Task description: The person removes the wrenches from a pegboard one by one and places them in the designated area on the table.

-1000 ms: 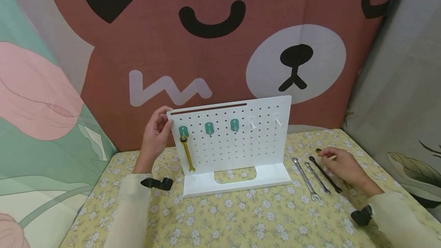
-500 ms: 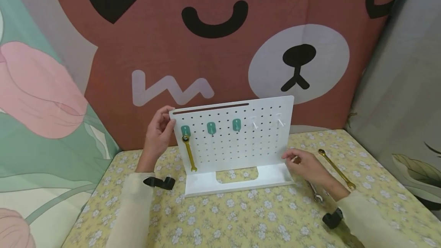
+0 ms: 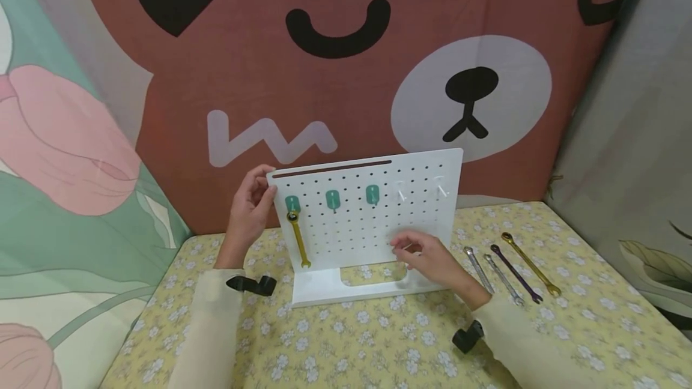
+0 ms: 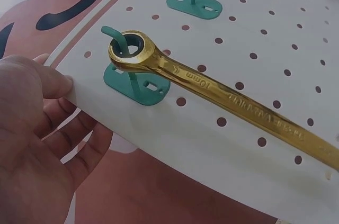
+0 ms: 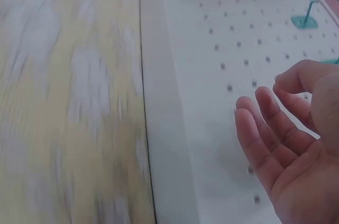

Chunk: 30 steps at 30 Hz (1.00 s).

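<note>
My left hand [image 3: 250, 212] grips the upper left corner of a white pegboard [image 3: 319, 233], thumb on the front face and the other fingers behind the edge. A gold combination wrench [image 4: 212, 89] marked 10mm hangs by its ring end from the leftmost green hook [image 4: 132, 86], right beside that hand. In front of the board's lower right part is my right hand [image 3: 427, 257]. Its fingers [image 5: 254, 139] are relaxed and loosely bent, with nothing between them, as the right wrist view shows. Two more green hooks [image 3: 333, 199] and two clear hooks [image 3: 401, 191] line the board's upper part.
Right of the board, several wrenches lie side by side on the flowered tablecloth [image 3: 351, 341]: silver ones [image 3: 504, 281], a dark purple one [image 3: 516, 273] and a gold one [image 3: 531, 264]. A curtain with a bear print [image 3: 243, 65] hangs behind.
My right hand has moved left from the wrenches to the front of the pegboard, uncovering the wrenches. My left hand has kept its grip on the corner.
</note>
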Available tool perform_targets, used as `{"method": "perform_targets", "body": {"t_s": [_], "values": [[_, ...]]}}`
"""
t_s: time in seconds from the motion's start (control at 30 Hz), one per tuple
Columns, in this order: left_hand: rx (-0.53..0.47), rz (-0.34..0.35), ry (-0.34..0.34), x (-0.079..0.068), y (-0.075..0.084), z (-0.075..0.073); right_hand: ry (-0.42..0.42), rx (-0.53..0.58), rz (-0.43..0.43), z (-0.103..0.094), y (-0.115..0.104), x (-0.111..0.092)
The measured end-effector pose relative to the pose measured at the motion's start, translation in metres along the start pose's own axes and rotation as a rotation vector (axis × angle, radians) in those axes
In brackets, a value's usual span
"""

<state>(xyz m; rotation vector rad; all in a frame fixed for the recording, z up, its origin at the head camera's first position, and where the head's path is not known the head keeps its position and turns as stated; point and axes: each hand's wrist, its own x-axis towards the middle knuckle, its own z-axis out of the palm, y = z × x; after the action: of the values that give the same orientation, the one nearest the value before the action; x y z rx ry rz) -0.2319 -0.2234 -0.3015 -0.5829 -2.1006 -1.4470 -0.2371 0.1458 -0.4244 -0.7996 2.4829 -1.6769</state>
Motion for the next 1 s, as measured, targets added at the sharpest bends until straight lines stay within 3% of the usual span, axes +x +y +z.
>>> {"method": "perform_targets", "body": {"t_s": [0.13, 0.37, 0.77, 1.0], "values": [[-0.009, -0.001, -0.014, 0.001, 0.011, 0.001, -0.028, 0.05, -0.052, 0.018, -0.008, 0.006], [-0.001, -0.012, -0.013, 0.001, 0.014, 0.002, -0.066, 0.083, -0.083, 0.054, -0.021, 0.022], [0.009, -0.019, -0.002, 0.001, 0.015, 0.0, -0.075, 0.15, -0.096, 0.111, -0.04, 0.057], [-0.002, -0.032, -0.011, -0.001, 0.013, -0.001, -0.034, 0.183, -0.104, 0.133, -0.047, 0.071]]}}
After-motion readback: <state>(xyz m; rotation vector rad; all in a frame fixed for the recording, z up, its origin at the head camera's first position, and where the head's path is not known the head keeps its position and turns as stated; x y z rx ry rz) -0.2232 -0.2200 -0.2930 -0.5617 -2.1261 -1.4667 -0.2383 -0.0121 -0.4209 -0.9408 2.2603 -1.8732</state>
